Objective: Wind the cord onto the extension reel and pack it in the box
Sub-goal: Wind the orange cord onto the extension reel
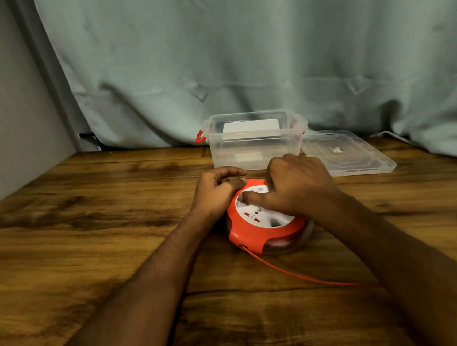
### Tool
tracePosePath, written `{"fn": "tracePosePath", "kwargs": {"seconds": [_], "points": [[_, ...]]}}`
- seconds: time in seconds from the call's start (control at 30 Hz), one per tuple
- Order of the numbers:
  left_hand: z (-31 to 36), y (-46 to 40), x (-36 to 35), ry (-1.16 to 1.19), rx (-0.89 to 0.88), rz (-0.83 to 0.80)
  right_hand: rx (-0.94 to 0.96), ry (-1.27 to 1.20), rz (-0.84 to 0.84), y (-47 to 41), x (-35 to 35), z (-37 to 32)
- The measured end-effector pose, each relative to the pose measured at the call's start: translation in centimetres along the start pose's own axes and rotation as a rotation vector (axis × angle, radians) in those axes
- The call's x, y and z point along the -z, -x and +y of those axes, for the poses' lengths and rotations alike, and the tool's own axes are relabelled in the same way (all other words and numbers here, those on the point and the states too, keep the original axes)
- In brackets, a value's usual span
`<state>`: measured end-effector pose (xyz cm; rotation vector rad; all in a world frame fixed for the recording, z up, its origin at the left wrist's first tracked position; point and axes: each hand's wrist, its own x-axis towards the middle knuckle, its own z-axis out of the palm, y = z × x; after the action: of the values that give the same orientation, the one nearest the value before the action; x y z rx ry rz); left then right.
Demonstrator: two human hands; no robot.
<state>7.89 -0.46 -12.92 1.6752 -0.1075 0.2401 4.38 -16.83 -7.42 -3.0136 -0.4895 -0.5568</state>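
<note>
Orange extension reel (266,225) flat on the wooden table (89,242) before the clear box (255,139), gripped at its far-left rim by the curled left hand (218,192), right hand (295,184) curled on its white face, cord (301,276) trailing rightward.

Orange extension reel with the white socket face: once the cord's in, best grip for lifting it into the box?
Judging by its pose, grip the round orange extension reel from above, across its outer rim on opposite sides. It lies flat, so the rim is exposed; the clear plastic box behind is open-topped.
</note>
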Motion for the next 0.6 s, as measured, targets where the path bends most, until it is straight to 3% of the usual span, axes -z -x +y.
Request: {"fn": "tracePosePath", "kwargs": {"seconds": [0.33, 0.43, 0.6], "points": [[0.6, 0.4, -0.1, -0.027, 0.002, 0.003, -0.066, -0.023, -0.060, -0.3, 0.3, 0.1], [0.7, 0.5, -0.1, -0.029, 0.001, 0.005, 0.045, -0.132, -0.086, -0.3, 1.3, 0.8], [0.6, 0.4, 0.1, -0.044, -0.004, -0.005, 0.232, -0.350, -0.308, -0.1, 2.4, 1.7]]}}
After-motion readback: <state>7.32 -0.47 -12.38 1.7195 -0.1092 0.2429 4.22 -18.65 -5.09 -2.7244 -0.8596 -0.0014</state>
